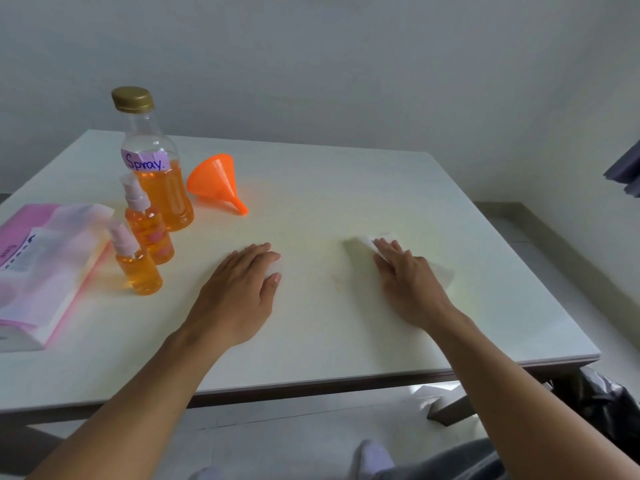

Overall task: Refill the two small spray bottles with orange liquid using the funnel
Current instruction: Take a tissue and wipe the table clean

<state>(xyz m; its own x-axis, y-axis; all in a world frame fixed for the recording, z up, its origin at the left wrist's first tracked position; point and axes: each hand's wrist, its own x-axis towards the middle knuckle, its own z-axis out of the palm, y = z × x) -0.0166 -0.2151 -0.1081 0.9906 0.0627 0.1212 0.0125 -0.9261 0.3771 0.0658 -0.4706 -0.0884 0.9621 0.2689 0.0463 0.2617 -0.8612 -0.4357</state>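
Spray bottles (pixel 138 261) (pixel 149 223): two, upright, capped, orange-filled, side by side.
Funnel (pixel 216 183): orange, on its side, right of large bottle (pixel 157 168).

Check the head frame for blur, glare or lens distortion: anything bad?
Head view: soft, even light and faint shadows; no hard glare on the table. The wide lens bows the table edges. The tissue pack and two small spray bottles at left look smeared, and the right hand is slightly soft. The "Spray" label on the big bottle stays readable.

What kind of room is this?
Probably a room at home: a plain white table against a bare wall, a pink tissue pack, and a hand-labelled "Spray" bottle all look homemade, not shop-like.
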